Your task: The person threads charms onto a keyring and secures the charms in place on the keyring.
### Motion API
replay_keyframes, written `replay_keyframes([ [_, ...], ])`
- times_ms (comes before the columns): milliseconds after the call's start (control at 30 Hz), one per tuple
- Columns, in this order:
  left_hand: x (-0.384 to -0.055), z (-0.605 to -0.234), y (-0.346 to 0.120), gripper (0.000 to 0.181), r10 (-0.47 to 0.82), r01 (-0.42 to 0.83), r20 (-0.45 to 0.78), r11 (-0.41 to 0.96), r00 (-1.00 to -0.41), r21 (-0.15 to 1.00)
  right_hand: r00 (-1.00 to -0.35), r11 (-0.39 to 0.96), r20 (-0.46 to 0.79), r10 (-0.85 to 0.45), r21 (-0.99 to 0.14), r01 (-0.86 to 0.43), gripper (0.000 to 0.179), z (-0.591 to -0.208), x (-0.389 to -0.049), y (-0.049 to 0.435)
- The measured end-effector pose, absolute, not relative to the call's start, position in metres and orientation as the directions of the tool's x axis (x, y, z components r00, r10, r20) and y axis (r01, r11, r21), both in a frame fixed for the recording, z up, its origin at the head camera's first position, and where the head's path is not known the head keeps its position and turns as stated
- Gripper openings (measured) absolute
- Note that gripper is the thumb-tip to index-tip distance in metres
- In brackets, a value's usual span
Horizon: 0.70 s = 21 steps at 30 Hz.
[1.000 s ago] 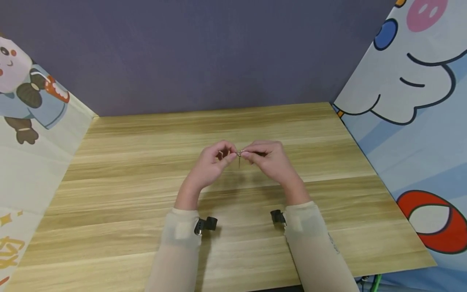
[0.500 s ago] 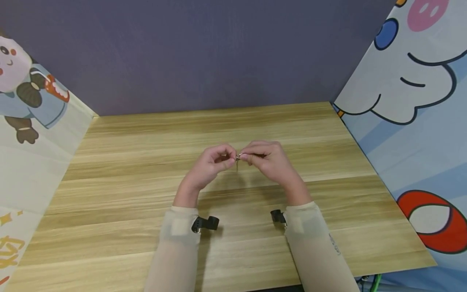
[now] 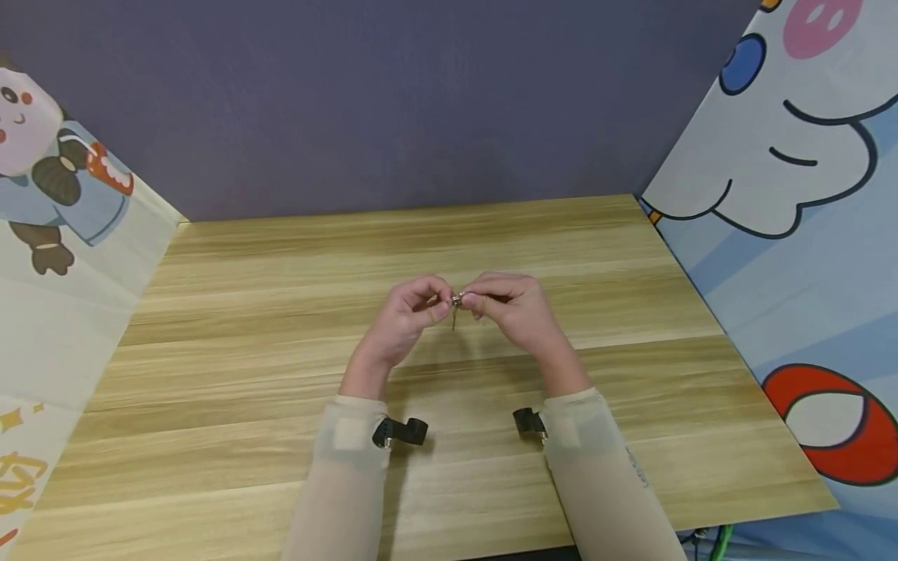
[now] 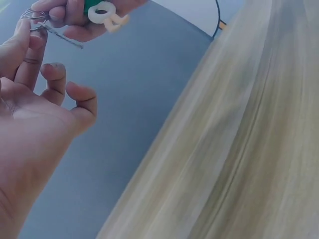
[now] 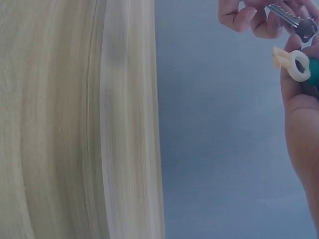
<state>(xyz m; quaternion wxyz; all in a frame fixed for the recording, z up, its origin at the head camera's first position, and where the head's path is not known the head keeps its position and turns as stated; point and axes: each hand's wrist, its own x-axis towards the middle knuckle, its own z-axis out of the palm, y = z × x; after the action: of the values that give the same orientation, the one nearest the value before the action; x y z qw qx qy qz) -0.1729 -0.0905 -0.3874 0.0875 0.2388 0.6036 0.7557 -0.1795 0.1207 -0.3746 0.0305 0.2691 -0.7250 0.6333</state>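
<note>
Over the middle of the table, my left hand [image 3: 400,321] and right hand [image 3: 517,308] meet fingertip to fingertip at a small metal key ring [image 4: 35,14]. A silver key [image 5: 286,17] hangs down between them, its head at my left thumb and index fingertips, which pinch there. My right thumb and index finger pinch the ring from the other side. Out of my right hand sticks a small keychain charm [image 5: 299,66], green with a white ring and peach-coloured feet; my palm hides the rest of it. The other left fingers are loosely curled.
The wood-grain table [image 3: 245,374] spreads below the hands, with a dark blue-grey panel [image 3: 421,109] behind. Cartoon-printed walls stand at left and right. A green cable [image 3: 721,543] shows beyond the front right edge.
Both hands stay joined at the key ring. My left hand has shifted slightly down and left, and the hanging key has moved a little left with it. The right hand has barely moved.
</note>
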Motion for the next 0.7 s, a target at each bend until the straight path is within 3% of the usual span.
replay_keyframes([
  [600,-0.1729,-0.3862,-0.0949,0.003,0.388,0.197,0.182,0.000,-0.904,0.980,-0.810,0.235,0.456,-0.368,-0.798,-0.555,0.007,-0.3768,-0.1794,0.1249],
  [700,-0.1730,-0.3835,-0.0953,0.008,0.409,0.219,0.184,0.040,-0.894,0.975,-0.801,0.265,0.467,-0.375,-0.774,-0.575,0.007,-0.3762,-0.1793,0.1252],
])
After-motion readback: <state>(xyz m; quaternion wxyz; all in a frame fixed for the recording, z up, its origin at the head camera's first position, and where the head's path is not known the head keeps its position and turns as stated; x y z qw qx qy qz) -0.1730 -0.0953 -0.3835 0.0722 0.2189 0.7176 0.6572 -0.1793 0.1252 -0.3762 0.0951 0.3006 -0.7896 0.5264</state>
